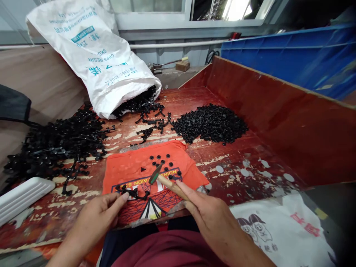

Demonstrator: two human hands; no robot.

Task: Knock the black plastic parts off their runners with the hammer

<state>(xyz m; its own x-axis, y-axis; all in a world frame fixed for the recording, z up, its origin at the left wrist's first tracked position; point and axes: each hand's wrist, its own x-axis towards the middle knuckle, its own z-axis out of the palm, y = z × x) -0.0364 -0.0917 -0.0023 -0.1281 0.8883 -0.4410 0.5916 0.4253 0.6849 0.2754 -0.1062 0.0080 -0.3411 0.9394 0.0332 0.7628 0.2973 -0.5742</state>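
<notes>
Plainly, label by label:

Left hand: the left hand, low in the frame, pinches one end of a black plastic sprue between thumb and fingertips, pressing it flat on the orange cloth, apparently to steady it.

Right hand: the right hand, lower centre, is clenched round the pale wooden handle of a small hammer; its dark greenish head hangs just above the cloth near the sprue.

Orange cloth: a soft printed T-shirt spread on the worktop's near edge, likely as padding; wrinkled, with dark lettering.

Loose caps: small round black pieces lie scattered on the cloth beyond the hammer head.

Worktop: a red-painted board, much worn, with pale patches of flaked paint and a raised red side wall at right.

Cap heap: a dense mound of black caps, centre right.

Sprue pile: tangled, branched black runners at left.

Sack: a white woven bag, upper left, tipped over, spilling more runners from its mouth.

Tray: a ribbed white plastic piece at the left edge.
</notes>
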